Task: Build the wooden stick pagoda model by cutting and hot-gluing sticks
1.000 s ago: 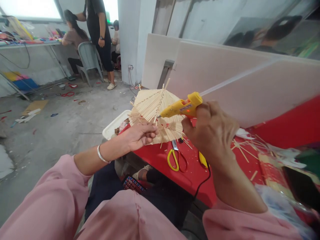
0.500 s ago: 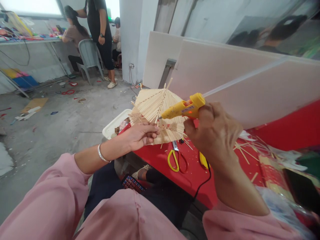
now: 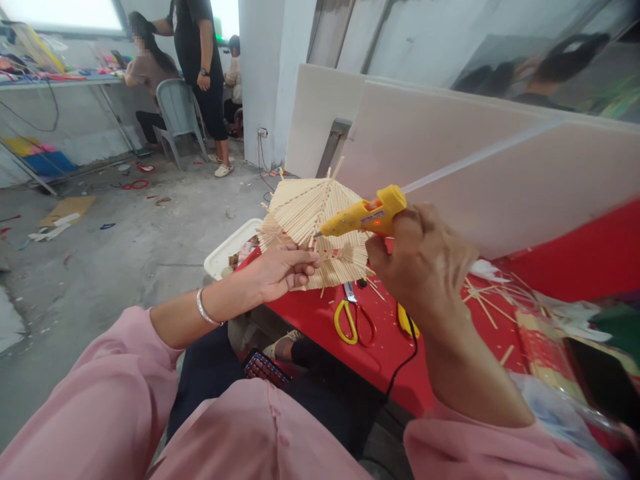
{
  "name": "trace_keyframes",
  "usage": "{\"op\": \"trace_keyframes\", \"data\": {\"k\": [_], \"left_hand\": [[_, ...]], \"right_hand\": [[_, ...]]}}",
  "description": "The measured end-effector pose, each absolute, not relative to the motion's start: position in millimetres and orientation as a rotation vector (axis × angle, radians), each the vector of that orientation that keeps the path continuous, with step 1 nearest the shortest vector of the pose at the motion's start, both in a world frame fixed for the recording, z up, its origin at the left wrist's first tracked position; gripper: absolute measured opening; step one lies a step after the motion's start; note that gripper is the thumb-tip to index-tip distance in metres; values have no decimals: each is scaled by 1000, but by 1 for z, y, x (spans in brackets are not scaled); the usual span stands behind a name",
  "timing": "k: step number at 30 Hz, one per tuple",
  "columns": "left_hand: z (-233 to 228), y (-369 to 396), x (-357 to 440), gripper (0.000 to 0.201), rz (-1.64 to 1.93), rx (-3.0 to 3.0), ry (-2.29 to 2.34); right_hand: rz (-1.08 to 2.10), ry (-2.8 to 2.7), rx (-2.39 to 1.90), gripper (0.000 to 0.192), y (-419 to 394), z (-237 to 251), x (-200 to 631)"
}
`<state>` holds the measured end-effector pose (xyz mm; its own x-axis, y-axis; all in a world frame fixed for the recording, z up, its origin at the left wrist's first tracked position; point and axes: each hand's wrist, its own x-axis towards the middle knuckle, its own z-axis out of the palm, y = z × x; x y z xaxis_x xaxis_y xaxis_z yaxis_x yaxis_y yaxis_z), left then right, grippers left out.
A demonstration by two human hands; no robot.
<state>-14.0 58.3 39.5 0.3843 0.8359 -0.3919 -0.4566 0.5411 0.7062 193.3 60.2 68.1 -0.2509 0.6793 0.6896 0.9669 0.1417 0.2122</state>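
1. The stick structure [image 3: 303,207] is at the far end of the red table [image 3: 350,367], looking unchanged.
2. The left hand [image 3: 285,270] pinches its near edge, as before.
3. The right hand [image 3: 425,257] grips the glue gun [image 3: 357,217], shifted slightly leftward; work seemingly stays at one ridge.
4. Scissors [image 3: 345,320] lie unmoved.

You've got glare at top-L window [image 3: 65,16], dim-ish elsewhere w/ soft shadows; edges stretched, btm-R plastic bag [image 3: 553,403] blurry.
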Motion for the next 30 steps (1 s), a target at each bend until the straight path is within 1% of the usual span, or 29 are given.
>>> {"op": "trace_keyframes", "data": {"k": [4, 11, 25, 30], "left_hand": [[44, 55, -12, 26, 923, 514, 835], [42, 56, -10, 25, 949, 497, 844], [41, 53, -9, 20, 1011, 500, 811], [35, 53, -10, 18, 1022, 500, 822]], "right_hand": [[-906, -1974, -1568, 37, 61, 66, 194], [-907, -1990, -1578, 29, 59, 69, 195], [-931, -1996, -1588, 26, 56, 73, 193], [-945, -1967, -1575, 27, 58, 70, 193]]}}
